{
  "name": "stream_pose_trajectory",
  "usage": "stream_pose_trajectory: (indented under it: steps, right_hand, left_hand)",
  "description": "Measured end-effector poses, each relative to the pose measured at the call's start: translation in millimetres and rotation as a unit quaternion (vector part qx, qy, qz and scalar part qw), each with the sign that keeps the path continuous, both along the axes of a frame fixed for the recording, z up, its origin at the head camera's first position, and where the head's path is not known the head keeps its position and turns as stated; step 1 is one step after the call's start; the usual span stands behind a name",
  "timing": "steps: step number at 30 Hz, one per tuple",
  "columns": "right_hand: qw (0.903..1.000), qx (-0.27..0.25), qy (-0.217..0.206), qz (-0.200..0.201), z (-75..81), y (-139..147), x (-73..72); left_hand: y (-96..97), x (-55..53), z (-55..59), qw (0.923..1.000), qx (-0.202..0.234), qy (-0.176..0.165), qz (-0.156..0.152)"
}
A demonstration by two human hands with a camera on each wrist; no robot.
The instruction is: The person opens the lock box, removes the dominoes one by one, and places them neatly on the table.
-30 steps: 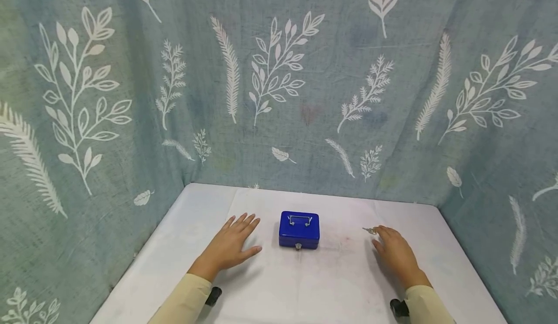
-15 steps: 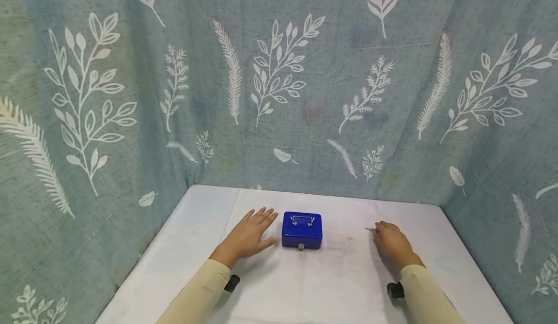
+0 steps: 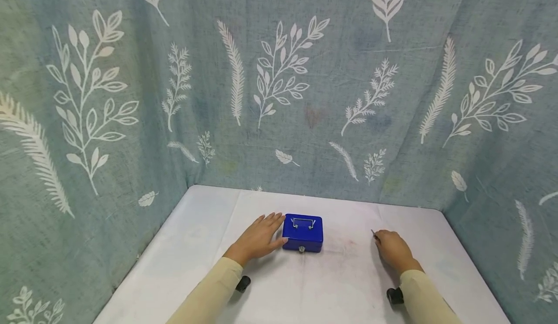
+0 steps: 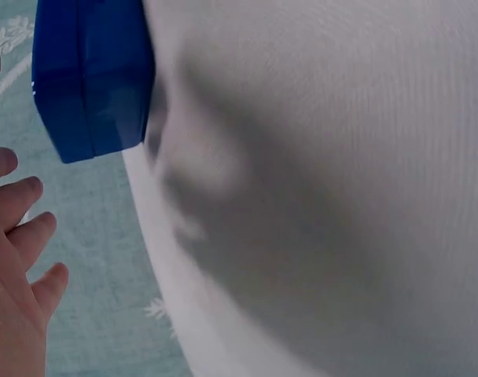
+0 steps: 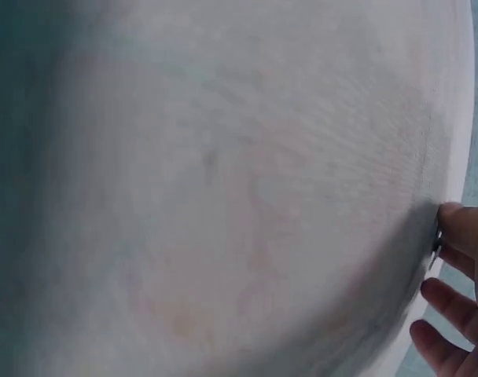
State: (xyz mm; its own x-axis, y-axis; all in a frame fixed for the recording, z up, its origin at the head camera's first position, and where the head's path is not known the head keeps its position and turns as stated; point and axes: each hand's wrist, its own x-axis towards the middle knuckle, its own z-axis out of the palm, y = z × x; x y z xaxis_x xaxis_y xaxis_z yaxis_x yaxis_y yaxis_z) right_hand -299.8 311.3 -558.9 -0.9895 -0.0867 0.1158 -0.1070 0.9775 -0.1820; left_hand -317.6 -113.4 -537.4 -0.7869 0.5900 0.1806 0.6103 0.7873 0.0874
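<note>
A blue metal cash box (image 3: 302, 234) with a wire handle on its lid and a lock at the front stands closed on the white table. My left hand (image 3: 258, 238) is at its left side, fingers extended, fingertips and thumb right by the box edge. Whether they touch it I cannot tell; the left wrist view shows the fingers of the left hand (image 4: 15, 243) spread near the blue box (image 4: 97, 78). Off to the right, my right hand (image 3: 394, 252) pinches a small metal key (image 3: 374, 234) between thumb and finger. Most of the key is hidden by the fingers.
The white-covered table (image 3: 340, 285) is bounded by a grey-green curtain (image 3: 314, 169) with white leaf prints at the back and both sides. A dark wrist-worn camera (image 3: 243, 284) is under the left sleeve, and another camera (image 3: 395, 295) is by the right.
My left hand has moved right, up to the box's left side. The right hand has closed its thumb and finger on the key, which now points up more. The box stays put.
</note>
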Motion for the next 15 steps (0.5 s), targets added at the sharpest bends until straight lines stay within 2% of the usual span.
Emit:
stream_pose_trajectory:
  steps: [7,15]
  right_hand:
    - [0.9996,-0.018,-0.018,-0.013,3.8,2.3,1.5]
    - [0.9995,-0.026,-0.014,-0.010,1.4,4.6,3.6]
  left_hand:
    - [5.0,-7.2,-7.2,0.9997,0.013,-0.017,0.006]
    - [11.5,-17.1,-14.5,0.9990,0.029,-0.032,0.013]
